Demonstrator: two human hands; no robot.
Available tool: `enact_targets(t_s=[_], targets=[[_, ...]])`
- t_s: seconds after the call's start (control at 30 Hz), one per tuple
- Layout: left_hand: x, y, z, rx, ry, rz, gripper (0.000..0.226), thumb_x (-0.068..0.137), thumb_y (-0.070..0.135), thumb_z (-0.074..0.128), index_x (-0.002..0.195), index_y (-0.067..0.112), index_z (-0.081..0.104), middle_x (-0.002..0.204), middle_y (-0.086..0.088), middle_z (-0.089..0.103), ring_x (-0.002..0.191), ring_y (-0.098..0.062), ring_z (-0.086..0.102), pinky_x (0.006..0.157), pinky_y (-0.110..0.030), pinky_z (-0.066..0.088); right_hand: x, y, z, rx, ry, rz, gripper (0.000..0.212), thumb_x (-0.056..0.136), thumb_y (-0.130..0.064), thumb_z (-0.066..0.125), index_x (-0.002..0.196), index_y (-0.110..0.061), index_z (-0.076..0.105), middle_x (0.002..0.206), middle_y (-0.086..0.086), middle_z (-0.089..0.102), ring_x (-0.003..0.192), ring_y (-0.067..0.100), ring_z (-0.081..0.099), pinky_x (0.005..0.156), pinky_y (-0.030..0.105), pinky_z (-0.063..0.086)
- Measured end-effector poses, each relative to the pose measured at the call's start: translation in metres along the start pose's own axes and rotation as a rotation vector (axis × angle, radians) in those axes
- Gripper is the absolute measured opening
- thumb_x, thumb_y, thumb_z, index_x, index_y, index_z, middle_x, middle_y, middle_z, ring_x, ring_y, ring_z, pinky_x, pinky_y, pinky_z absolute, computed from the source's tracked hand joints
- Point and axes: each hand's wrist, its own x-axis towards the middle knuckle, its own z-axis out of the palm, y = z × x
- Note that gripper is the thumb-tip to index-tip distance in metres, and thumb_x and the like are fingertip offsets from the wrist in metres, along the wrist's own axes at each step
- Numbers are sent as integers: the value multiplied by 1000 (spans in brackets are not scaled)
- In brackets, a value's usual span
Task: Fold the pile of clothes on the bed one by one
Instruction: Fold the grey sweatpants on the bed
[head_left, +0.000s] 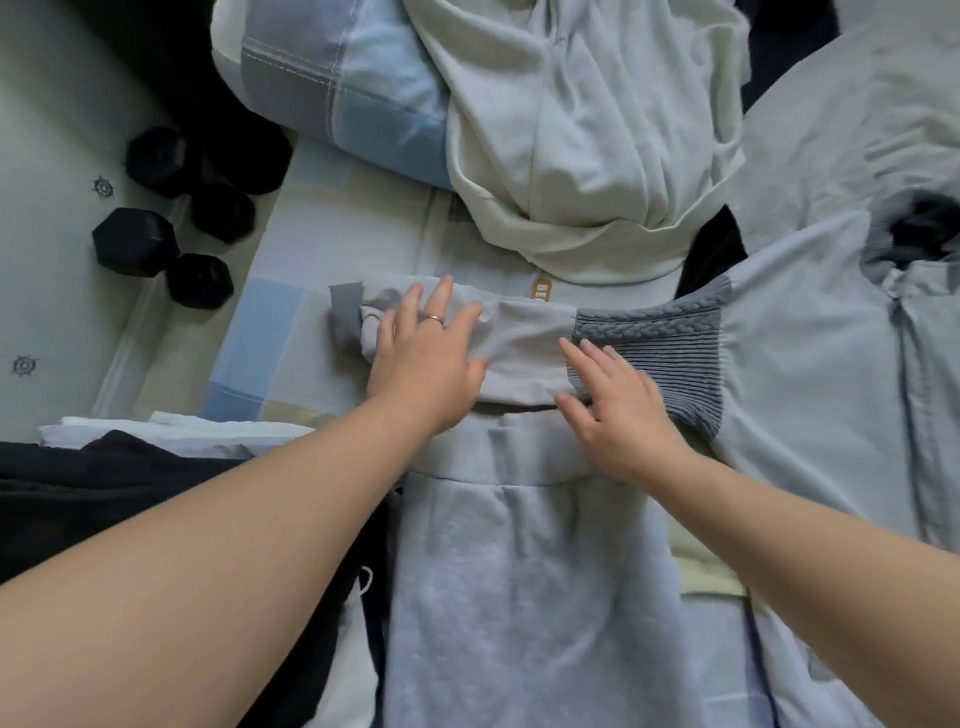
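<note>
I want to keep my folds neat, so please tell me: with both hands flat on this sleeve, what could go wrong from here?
1. The cuff looks bunched beside the left hand; pressing could set a crease in the sleeve.
2. The right hand only lies flat, so the knitted panel might slide.
3. The cream garment lies very near and could get caught in the fold.
</note>
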Motion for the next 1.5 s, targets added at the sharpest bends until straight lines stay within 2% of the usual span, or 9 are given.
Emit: enact_targets(t_s=[0.2, 0.57, 0.83, 0.93, 1.0, 1.07, 1.17, 1.37, 1.5], targets=[[-30, 134, 31, 94, -1, 212, 68, 98, 54, 46, 158, 39, 16, 170, 0, -2, 154, -31, -3, 121, -52, 5, -67, 136, -52, -171, 25, 85, 65, 101, -49, 44, 159, -41, 15, 168, -4, 16, 154, 21, 12, 122, 48, 12], [-48, 456, 159, 103, -70, 256, 70, 98, 54, 45, 158, 40, 12, 170, -1, -2, 154, -32, -1, 121, -51, 12, -183, 459, -140, -179, 96, 237, 67, 101, -48, 45, 160, -35, 16, 167, -1, 19, 152, 23, 18, 119, 48, 19], [-75, 675, 260, 71, -189, 341, 70, 99, 57, 42, 157, 43, 6, 170, 1, -6, 155, -31, 0, 120, -47, 14, -277, 677, -191, -113, 58, 446, 74, 100, -48, 47, 160, -37, 6, 169, -3, 8, 155, 24, 9, 121, 53, 17], [-84, 727, 279, 65, -246, 376, 72, 98, 56, 45, 157, 44, 6, 170, 2, -3, 155, -31, 3, 120, -46, 15, -301, 735, -196, 48, 84, 577, 77, 99, -45, 54, 161, -31, 11, 168, 2, 15, 153, 28, 15, 120, 52, 21], [-82, 753, 287, 40, -281, 385, 72, 98, 53, 47, 157, 44, 8, 170, 2, -1, 154, -30, 7, 121, -46, 17, -306, 761, -196, 241, 126, 621, 74, 97, -40, 60, 159, -23, 23, 155, 10, 41, 143, 30, 36, 113, 42, 32], [-77, 772, 294, 9, -333, 369, 72, 97, 50, 49, 157, 43, 10, 170, 2, 2, 153, -29, 13, 119, -46, 23, -305, 773, -190, 460, 109, 653, 62, 95, -37, 64, 150, -17, 42, 121, 7, 66, 115, 27, 60, 95, 36, 45], [-74, 784, 306, -23, -441, 301, 74, 98, 46, 52, 158, 39, 10, 169, 3, 4, 151, -27, 21, 117, -47, 31, -299, 772, -170, 687, -23, 665, 51, 91, -37, 71, 133, -13, 55, 115, 4, 61, 91, 23, 60, 76, 35, 49], [-77, 780, 313, -11, -507, 283, 77, 98, 45, 52, 160, 36, 7, 170, 1, 4, 155, -24, 10, 121, -48, 25, -288, 762, -148, 373, -97, 739, 51, 81, -29, 78, 120, -8, 54, 123, 10, 60, 108, 29, 58, 81, 31, 44], [-78, 780, 303, -17, -554, 298, 75, 98, 42, 52, 160, 33, 9, 167, 0, 15, 152, -24, 17, 120, -47, 27, -301, 758, -150, 333, -79, 802, 76, 79, -38, 82, 138, -11, 42, 139, 14, 51, 126, 36, 52, 103, 42, 45]])
